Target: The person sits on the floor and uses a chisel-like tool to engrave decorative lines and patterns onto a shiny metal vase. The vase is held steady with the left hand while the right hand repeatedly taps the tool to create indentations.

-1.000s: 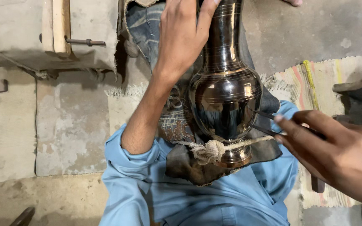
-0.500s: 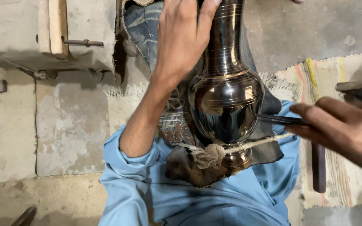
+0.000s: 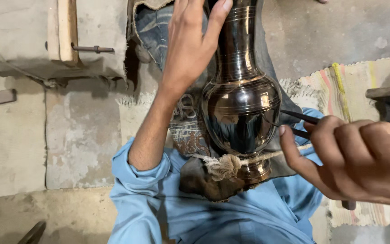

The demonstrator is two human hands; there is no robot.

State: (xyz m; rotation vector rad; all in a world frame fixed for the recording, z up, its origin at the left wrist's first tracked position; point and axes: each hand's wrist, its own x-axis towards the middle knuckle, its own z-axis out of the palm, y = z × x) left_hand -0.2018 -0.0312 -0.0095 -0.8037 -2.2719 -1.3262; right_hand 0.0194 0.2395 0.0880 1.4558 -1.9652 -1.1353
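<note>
A dark, shiny metal vase with a long neck lies across my lap, on a worn cloth over my light blue clothing. A knotted rope is tied round its foot. My left hand grips the vase's neck, fingers wrapped over the top. My right hand holds a thin dark metal tool whose tip touches the right side of the vase's belly.
A concrete block with a wooden piece and a metal pin stands at the upper left. A striped woven rug lies on the concrete floor at the right. A dark handle pokes in at the bottom left.
My right hand has moved up and closer to the vase, bringing the tool tip onto its belly. My left hand stays on the neck.
</note>
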